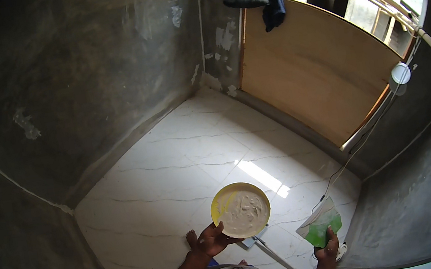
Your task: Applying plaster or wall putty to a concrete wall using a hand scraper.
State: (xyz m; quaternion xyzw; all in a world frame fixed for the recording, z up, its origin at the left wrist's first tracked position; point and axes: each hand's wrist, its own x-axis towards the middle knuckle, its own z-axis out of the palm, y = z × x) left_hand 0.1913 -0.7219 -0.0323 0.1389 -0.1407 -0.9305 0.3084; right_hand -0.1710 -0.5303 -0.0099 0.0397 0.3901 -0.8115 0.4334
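Apparently the work is only partly done: pale patches (27, 123) dot the dark left wall (92, 91), some more show near the corner by the wooden panel (315, 58), and broad grey stretches between them look untreated. Plenty of pale paste (247, 213) sits in the yellow bowl (215, 208), so much of the supply seems unused. The person's left hand (212, 241) supports that bowl above the tiled floor (146, 195), its fingers closed around the near edge with the thumb at the rim. The right hand (328, 248) pinches a flat green spreader (318, 227), apart from both bowl and walls; whether its pale upper strip is paste cannot be told.
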